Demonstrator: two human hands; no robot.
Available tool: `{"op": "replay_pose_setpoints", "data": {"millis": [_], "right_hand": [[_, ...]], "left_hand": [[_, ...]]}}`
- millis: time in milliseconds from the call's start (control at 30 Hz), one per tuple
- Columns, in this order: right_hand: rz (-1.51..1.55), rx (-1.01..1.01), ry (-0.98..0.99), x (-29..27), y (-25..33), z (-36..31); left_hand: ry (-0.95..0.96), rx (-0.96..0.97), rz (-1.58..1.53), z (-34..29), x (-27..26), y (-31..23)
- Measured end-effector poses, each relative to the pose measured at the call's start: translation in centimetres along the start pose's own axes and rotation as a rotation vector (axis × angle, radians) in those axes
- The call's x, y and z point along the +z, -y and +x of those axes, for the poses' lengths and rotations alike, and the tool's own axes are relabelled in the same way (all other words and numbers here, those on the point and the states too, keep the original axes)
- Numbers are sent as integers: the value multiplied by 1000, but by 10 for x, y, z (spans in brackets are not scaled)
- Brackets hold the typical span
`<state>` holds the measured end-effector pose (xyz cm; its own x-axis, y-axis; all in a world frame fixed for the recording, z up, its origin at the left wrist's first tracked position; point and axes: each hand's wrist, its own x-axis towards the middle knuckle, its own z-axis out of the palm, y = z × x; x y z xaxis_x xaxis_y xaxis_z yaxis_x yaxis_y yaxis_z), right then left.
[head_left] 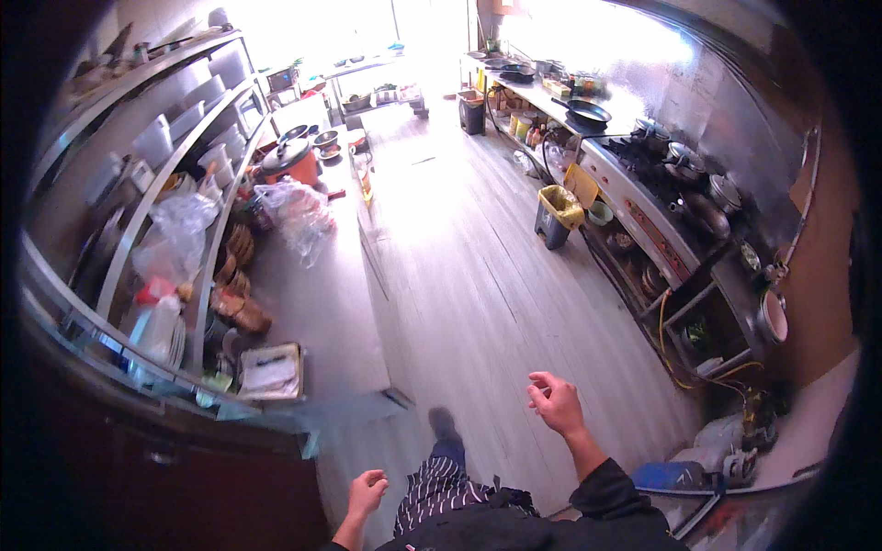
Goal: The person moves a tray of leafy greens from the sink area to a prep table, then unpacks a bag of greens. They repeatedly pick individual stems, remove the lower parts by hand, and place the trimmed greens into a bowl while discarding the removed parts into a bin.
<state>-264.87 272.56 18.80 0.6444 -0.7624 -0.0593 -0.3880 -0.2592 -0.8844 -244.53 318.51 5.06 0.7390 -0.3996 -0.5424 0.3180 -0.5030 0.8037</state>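
My left hand [367, 492] hangs low beside the striped apron [439, 491], its fingers loosely bent and nothing visible in them. Held farther forward over the floor, my right hand [557, 404] is empty, with the fingers half curled and partly apart. Neither hand touches anything. The corner of a steel worktable [344, 317] is the nearest furniture to my left hand. On that table are an orange pot [292, 165], a clear plastic bag [299, 216] and a tray with white paper [271, 372].
Along the left runs a metal shelf rack [138, 220] with tubs and bags. A stove [643, 197] with pans lines the right wall. A bin [559, 216] with a yellow liner stands on the grey floor [459, 275]. A yellow hose [663, 340] hangs at lower right.
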Motion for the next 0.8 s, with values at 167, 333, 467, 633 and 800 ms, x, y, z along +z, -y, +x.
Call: {"op": "replay_pose_setpoints", "data": {"millis": [167, 333, 467, 633, 800], "right_hand": [[-243, 172, -21, 6, -103, 146], [-104, 803, -19, -23, -200, 189], [109, 1006, -164, -29, -234, 277], [42, 937, -124, -31, -254, 533], [-27, 571, 31, -45, -182, 875]], "left_hand": [[82, 40, 83, 197, 39, -109], [147, 313, 262, 394, 87, -342], [133, 491, 219, 551, 119, -504], [-17, 402, 356, 752, 146, -556], [200, -140, 105, 835, 115, -521]]}}
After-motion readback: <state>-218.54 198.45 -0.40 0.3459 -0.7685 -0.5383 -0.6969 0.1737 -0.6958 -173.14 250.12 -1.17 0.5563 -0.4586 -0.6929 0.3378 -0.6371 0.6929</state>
